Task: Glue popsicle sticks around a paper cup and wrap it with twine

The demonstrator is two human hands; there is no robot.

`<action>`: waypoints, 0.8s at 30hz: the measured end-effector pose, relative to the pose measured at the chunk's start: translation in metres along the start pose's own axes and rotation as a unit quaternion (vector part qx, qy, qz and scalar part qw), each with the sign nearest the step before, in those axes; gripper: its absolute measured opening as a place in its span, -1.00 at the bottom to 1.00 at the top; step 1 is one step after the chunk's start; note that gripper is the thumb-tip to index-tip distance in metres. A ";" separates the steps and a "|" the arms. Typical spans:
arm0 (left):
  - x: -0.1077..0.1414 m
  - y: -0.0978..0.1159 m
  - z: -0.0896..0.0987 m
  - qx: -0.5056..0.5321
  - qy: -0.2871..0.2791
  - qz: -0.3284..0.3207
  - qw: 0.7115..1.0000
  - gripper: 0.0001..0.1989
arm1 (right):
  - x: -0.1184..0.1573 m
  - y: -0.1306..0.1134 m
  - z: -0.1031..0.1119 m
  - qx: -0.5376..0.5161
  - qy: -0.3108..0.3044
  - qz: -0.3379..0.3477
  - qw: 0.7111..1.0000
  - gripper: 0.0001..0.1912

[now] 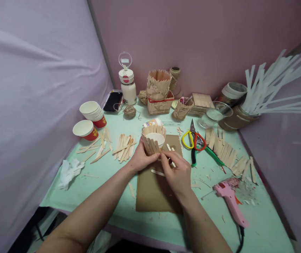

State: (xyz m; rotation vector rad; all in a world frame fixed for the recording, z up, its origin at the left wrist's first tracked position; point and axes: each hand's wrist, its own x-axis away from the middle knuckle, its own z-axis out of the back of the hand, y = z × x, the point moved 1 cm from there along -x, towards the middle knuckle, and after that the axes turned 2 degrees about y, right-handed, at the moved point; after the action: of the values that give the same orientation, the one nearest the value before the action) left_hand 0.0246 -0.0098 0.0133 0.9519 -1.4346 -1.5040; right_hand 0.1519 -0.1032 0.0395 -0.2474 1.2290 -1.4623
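My left hand (144, 157) is wrapped around the lower left side of a paper cup (157, 139) ringed with upright wooden craft sticks (151, 146). The sticks cover the part of its wall that I can see, and the white inside shows from above. At the cup's lower right side my right hand (176, 169) pinches with thumb and forefinger; what lies between the fingertips is hidden. Beneath both hands is a brown cardboard sheet (155, 196). Loose sticks lie on it, one of them a pale stick (158, 172) beside my right hand.
Stacked paper cups (92, 111) and stick piles (125, 147) are at left. Scissors (192, 135), green-handled pliers (213, 155) and a pink glue gun (231, 200) with its cord lie at right. Behind stand a white bottle (128, 92), wooden containers (159, 88) and a clear plastic cup (213, 116).
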 end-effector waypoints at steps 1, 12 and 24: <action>0.000 0.000 0.000 -0.003 0.004 -0.006 1.000 -0.29 | 0.000 -0.001 0.000 -0.003 0.001 0.001 1.000 -0.86; -0.006 -0.013 0.000 -0.022 0.009 -0.085 0.996 -0.25 | -0.007 0.014 0.010 -0.025 0.036 -0.111 0.993 -0.82; -0.011 -0.021 0.007 -0.109 -0.032 -0.119 0.986 -0.28 | -0.006 0.026 -0.004 -0.022 -0.112 -0.179 0.977 -0.85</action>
State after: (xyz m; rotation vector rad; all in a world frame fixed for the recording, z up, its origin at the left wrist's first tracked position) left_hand 0.0205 0.0027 -0.0077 0.9724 -1.2004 -1.8407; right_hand 0.1661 -0.0908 0.0208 -0.6739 1.0696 -1.6612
